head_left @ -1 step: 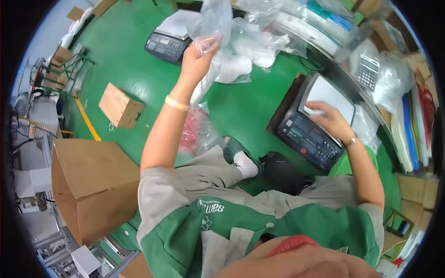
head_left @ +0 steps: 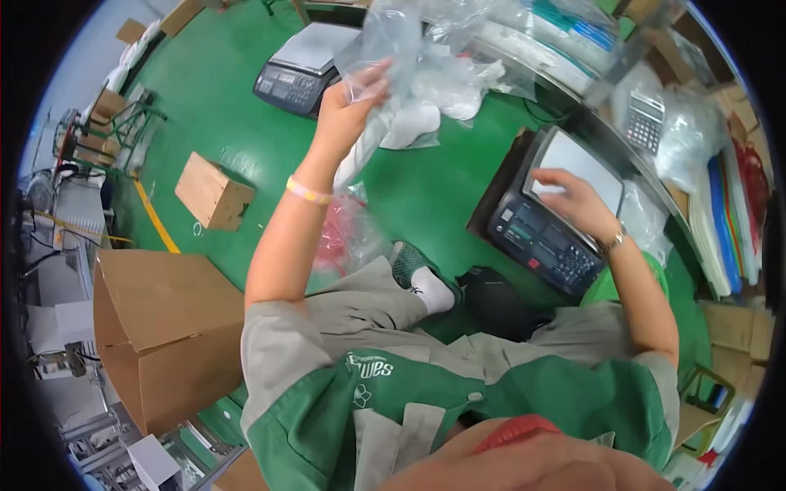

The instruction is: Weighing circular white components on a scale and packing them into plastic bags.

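- Left hand [head_left: 350, 105], upper centre of the frame: fingers closed, gripping a clear plastic bag [head_left: 378, 45] that rises toward the top edge.
- Right hand [head_left: 577, 204], right of centre: fingers loosely bent over the weighing pan [head_left: 585, 168] of a digital counting scale [head_left: 544, 241]; a gap shows between thumb and index finger. I cannot tell whether it touches the pan or holds anything small.
- Second digital scale [head_left: 286, 88], upper left of centre, just beside the left hand.
- White-filled plastic bags [head_left: 409, 124], upper centre, right of the left hand.
- Pink plastic bag [head_left: 337, 233], centre, below the left wrist.
- Calculator [head_left: 645, 123], upper right.
- Wooden box [head_left: 203, 190], left of centre.
- Cardboard carton [head_left: 168, 299], lower left, its open end facing left.
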### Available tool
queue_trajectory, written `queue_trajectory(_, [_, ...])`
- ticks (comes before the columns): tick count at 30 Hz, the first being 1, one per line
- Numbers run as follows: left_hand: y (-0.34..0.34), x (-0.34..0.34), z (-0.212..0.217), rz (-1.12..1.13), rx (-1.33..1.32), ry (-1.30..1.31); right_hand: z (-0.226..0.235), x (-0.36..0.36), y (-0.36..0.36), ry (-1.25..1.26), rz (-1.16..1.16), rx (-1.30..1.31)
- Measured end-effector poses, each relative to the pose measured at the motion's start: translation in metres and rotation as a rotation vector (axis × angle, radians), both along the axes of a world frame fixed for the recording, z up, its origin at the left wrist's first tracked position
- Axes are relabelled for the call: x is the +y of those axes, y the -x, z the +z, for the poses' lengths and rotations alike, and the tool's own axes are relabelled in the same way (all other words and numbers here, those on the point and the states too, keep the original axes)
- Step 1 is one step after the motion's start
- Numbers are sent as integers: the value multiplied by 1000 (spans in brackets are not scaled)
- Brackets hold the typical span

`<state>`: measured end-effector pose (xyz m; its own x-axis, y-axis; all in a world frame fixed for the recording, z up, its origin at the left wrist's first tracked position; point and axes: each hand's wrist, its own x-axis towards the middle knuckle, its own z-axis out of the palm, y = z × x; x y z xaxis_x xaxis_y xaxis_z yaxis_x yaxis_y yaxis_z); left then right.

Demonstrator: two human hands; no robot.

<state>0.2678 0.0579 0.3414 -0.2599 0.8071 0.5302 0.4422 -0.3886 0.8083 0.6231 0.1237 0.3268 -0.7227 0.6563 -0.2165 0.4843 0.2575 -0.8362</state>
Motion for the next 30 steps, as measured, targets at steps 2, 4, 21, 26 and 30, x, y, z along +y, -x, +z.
queue_trajectory(2, [-33, -29, 24, -220, -358, 178, 2, 0, 6, 69, -68, 148])
queue_trajectory(4, [-50, -48, 37, -305, -380, 224, 5, -3, 14, 117, -197, 354])
queue_trajectory(21, [-120, -183, 69, 50, 710, 225, 118, -114, -21, 1066, -170, 1103])
queue_trajectory(26, [-181, -175, 81, -553, 1, -69, 68, -76, -20, 1160, 84, 974])
queue_trajectory(30, [-193, -132, 50, -1066, -843, -70, 62, -89, -10, 816, -33, 765])
